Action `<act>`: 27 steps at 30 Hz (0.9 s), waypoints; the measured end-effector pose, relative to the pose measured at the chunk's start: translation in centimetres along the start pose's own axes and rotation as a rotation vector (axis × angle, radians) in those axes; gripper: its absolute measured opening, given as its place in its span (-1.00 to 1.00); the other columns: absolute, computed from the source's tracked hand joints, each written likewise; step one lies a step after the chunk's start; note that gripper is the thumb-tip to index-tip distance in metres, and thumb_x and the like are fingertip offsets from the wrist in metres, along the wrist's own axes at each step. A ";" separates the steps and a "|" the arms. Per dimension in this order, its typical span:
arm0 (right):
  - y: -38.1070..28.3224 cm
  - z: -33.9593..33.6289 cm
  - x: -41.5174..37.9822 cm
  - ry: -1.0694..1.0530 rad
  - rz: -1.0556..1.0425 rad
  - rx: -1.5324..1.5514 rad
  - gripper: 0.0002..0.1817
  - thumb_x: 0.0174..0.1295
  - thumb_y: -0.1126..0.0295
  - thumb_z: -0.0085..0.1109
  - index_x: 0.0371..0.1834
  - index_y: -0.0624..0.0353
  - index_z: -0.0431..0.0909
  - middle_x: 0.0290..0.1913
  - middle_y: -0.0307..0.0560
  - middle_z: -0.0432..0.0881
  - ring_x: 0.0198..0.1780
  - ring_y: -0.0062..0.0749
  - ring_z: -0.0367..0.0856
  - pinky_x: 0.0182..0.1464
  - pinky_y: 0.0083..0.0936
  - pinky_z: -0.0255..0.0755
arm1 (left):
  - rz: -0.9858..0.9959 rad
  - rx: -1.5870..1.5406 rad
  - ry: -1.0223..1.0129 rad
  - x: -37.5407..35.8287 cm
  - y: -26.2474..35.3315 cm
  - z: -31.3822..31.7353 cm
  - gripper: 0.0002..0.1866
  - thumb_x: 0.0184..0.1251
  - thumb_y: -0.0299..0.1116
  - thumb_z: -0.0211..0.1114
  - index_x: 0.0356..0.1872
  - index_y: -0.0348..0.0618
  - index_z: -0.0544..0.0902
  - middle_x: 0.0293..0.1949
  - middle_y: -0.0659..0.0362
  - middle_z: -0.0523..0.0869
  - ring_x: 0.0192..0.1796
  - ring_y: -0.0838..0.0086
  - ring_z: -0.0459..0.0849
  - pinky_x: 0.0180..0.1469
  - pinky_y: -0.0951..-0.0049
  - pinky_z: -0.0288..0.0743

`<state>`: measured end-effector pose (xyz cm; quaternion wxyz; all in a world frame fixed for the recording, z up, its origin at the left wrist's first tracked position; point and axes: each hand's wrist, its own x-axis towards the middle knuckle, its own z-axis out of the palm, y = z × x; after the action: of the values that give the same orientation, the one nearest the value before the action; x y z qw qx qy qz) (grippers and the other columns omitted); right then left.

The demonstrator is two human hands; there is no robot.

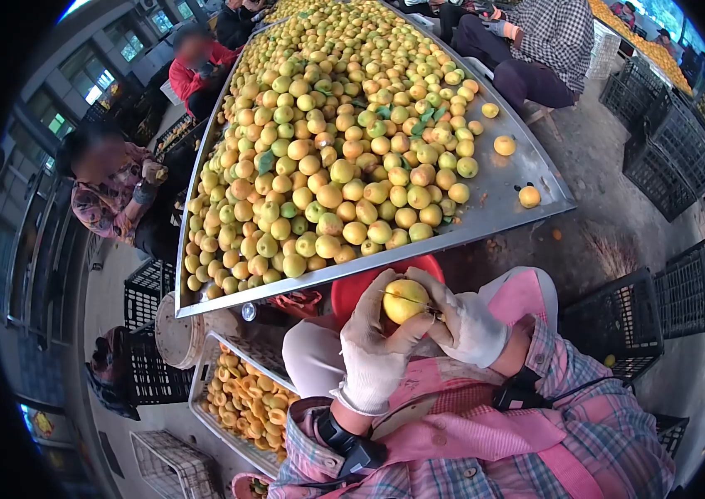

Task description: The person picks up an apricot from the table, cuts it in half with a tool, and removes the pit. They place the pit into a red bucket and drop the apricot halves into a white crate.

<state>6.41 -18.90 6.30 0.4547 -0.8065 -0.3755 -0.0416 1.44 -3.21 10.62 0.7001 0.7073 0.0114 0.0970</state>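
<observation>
The worker's left hand (372, 353), in a white knit glove, is clamped on a round, smooth yellow fruit (405, 301), with its fingers up the left side and its thumb beneath. The right hand (475, 328), gloved likewise, is closed in on the fruit's right side, so the two hands meet around it and neither stands apart from it. The fruit sits rather deeper in the left hand, judged by the thumb passing below it.

No long axis can be made out on so round a shape. The governing line appears to be a thin dark mark across its upper face, running from the left fingers toward the right fingertips (whether cut, seam or thread cannot be told). A slim dark item by the right thumb is too small to identify.

The fruit is held above an open red plastic bucket (347, 295), just short of the near edge of a silver metal sorting table (545, 179).
</observation>
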 end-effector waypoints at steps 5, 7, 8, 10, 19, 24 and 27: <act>-0.1 0.5 -0.4 0.024 0.021 -0.034 -0.19 0.23 0.30 0.19 0.50 0.21 0.00 -0.10 0.09 0.67 -0.32 -0.01 0.70 -0.33 -0.23 0.57 | -0.104 -0.166 -0.063 0.1 -0.8 -0.7 -0.35 0.18 -0.30 0.49 0.22 -0.40 0.43 0.05 0.07 0.65 0.03 0.43 0.64 0.12 0.45 0.51; -0.3 0.5 -0.2 0.042 -0.008 -0.037 -0.20 0.24 0.30 0.18 0.50 0.19 0.00 -0.10 0.10 0.67 -0.35 0.00 0.70 -0.35 -0.21 0.56 | -0.125 -0.173 -0.141 0.1 -0.9 -1.0 -0.37 0.19 -0.26 0.48 0.20 -0.39 0.44 0.02 0.08 0.66 0.01 0.44 0.64 0.09 0.44 0.53; -0.4 0.5 -0.1 0.061 -0.035 -0.040 -0.21 0.25 0.29 0.16 0.50 0.18 0.00 -0.11 0.11 0.66 -0.37 0.01 0.69 -0.36 -0.20 0.56 | -0.099 -0.073 -0.115 0.0 -0.9 -1.0 -0.39 0.20 -0.25 0.46 0.18 -0.38 0.46 -0.01 0.07 0.68 -0.01 0.44 0.66 0.06 0.43 0.54; -0.4 0.2 0.2 0.002 0.006 -0.018 -0.22 0.27 0.28 0.14 0.50 0.16 0.00 -0.10 0.10 0.66 -0.36 0.02 0.69 -0.36 -0.19 0.55 | -0.076 0.029 -0.091 0.1 -1.0 -1.2 -0.42 0.20 -0.25 0.44 0.16 -0.37 0.47 -0.05 0.06 0.70 -0.03 0.43 0.68 0.04 0.43 0.55; -0.3 1.0 0.0 -0.084 0.099 0.031 -0.24 0.28 0.23 0.12 0.50 0.08 -0.01 0.01 0.11 0.63 -0.29 0.07 0.68 -0.32 -0.11 0.55 | -0.009 0.137 -0.069 0.4 -2.5 -1.8 -0.45 0.15 -0.28 0.45 0.11 -0.33 0.50 -0.15 0.02 0.72 -0.11 0.38 0.73 -0.04 0.41 0.59; -0.7 -0.3 0.8 -0.156 0.127 0.082 -0.21 0.25 0.26 0.18 0.50 0.03 -0.01 0.12 0.14 0.57 -0.19 0.12 0.67 -0.23 -0.10 0.57 | 0.054 0.191 -0.118 0.4 -1.7 -1.4 -0.40 0.06 -0.17 0.53 0.04 -0.31 0.51 -0.22 0.04 0.72 -0.15 0.30 0.74 -0.07 0.37 0.59; -0.6 -0.6 1.5 -0.130 0.036 0.210 -0.16 0.17 0.34 0.26 0.50 -0.02 0.02 0.22 0.15 0.49 -0.02 0.09 0.65 -0.05 -0.16 0.57 | 0.047 0.361 -0.131 0.6 -1.8 -1.6 -0.41 0.02 -0.13 0.55 -0.02 -0.30 0.53 -0.25 0.01 0.72 -0.19 0.22 0.74 -0.12 0.33 0.60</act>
<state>7.27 -18.35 7.70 0.5120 -0.7622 -0.3919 0.0582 1.98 -1.53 8.92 0.5587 0.8262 -0.0336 0.0633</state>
